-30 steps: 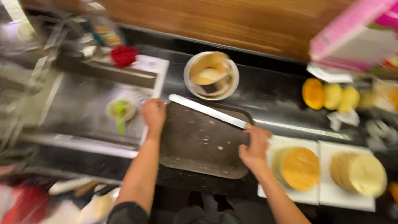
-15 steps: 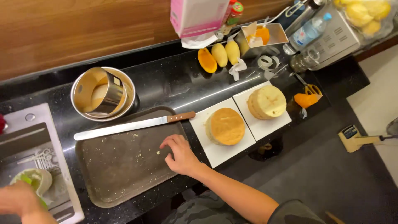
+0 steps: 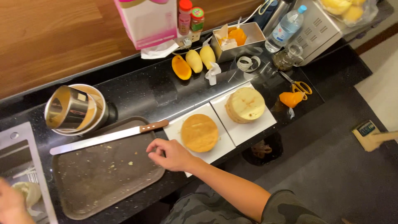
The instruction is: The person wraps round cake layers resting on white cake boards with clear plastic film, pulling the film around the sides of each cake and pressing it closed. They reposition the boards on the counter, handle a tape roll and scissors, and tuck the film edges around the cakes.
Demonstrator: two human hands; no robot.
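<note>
Resting my right hand [image 3: 172, 154] on the tray [image 3: 103, 176], fingers loosely curled, gripping nothing — knife [image 3: 107, 137] untouched, cakes [image 3: 199, 132] uncut; left hand [image 3: 10, 205] blurred, grip untellable.

The left hand [image 3: 10, 205] is blurred and cut off by the bottom-left corner, over the half-seen sink [image 3: 18, 166].

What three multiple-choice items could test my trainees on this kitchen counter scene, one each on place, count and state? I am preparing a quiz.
1. Where does the long knife lie?
A. across the tray's far edge
B. in the sink
C. on a cake

2. How many round sponge cakes sit on white boards?
A. one
B. two
C. four

3. What is the right hand doing?
A. gripping the knife
B. resting empty at the tray's edge
C. lifting a cake

Answers: 1 A, blade spans the tray's rim; 2 B, one per board; 3 B, fingers curled, nothing held.
</note>
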